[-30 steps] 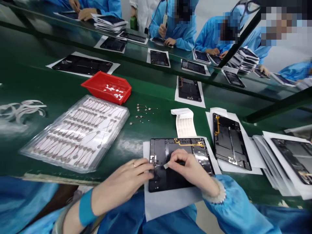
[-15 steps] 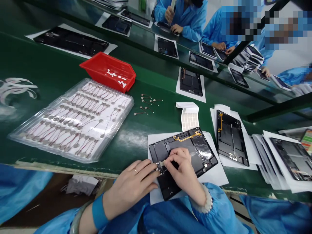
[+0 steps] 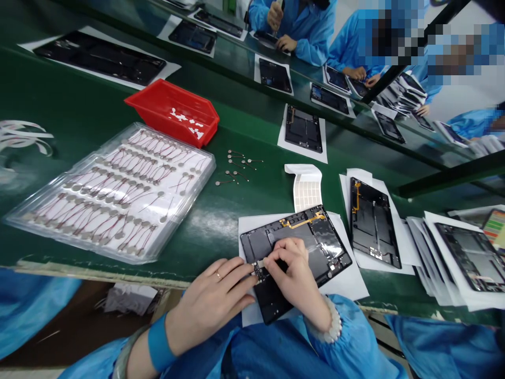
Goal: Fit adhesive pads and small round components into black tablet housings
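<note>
A black tablet housing (image 3: pixel 272 302) with an orange flex cable (image 3: pixel 302 221) along its far edge lies tilted on white paper (image 3: pixel 351 287) before me. My left hand (image 3: pixel 219 300) is stretched out, its fingertips resting on the housing's left edge beside a small circuit board (image 3: pixel 259 273). Fingers of my right hand (image 3: pixel 294 268) pinch a small pale strip (image 3: pixel 261 263) at that board; the fingers partly cover it. Behind the housing lies a sheet of pale stickers (image 3: pixel 307 192). Several small round wired parts (image 3: pixel 236 163) are scattered to its left.
On the left, a clear plastic tray (image 3: pixel 118 195) holds rows of wired discs. A red bin (image 3: pixel 173 110) with white scraps stands behind it. Another housing (image 3: pixel 374 221) and a paper stack (image 3: pixel 437 268) lie right. Co-workers in blue (image 3: pixel 307 31) sit across the belts carrying housings (image 3: pixel 303 129).
Housings on the nearer belt have slid left, and those on the farther belt slightly right. My hands stay at the same board, the right fingers shifting only slightly.
</note>
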Tool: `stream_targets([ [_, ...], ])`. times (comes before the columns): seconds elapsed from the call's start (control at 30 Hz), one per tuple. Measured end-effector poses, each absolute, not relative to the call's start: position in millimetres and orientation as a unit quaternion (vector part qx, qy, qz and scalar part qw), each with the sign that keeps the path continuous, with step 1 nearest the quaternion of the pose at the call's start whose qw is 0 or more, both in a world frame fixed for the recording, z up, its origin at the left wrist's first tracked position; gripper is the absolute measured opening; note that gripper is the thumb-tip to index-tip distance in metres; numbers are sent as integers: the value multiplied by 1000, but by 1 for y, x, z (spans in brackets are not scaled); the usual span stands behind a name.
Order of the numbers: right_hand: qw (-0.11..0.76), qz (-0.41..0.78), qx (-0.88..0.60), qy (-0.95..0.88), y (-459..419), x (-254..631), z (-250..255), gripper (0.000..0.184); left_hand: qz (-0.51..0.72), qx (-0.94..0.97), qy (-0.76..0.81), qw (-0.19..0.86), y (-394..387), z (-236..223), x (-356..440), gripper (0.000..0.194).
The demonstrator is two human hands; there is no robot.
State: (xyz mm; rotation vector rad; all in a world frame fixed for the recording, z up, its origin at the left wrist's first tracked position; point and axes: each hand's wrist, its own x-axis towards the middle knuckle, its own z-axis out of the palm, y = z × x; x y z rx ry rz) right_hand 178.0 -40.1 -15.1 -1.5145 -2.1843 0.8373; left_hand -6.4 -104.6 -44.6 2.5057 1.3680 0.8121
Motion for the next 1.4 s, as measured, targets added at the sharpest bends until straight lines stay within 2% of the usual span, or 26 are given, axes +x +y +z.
stream_targets([
  [0.23,172,285,-543,-771,-42,177,-15,15,278,841,457,82,-106,-45,-6,25],
  [0.47,171,261,-536,-785,-42,178,-15,16,216,866,450,11,-107,-48,-3,20],
  [0.77,147,247,-514,-808,-37,180,-10,17,227,872,433,18,-100,-40,2,20],
  [0.83,160,234,-511,-811,-29,188,-6,16,225,875,430,13,-101,-41,2,21],
  [0.9,208,221,-521,-797,-19,199,-2,14,216,879,425,11,-100,-38,2,20],
  [1.0,253,232,-525,-779,-10,216,-1,13,184,894,407,24,-91,-29,-1,18],
  [1.13,220,256,-497,-799,-13,223,-12,12,137,920,362,54,-69,-15,-5,25],
  [1.4,212,206,-484,-823,-20,216,-24,14,138,924,322,154,-49,-14,-9,29],
])
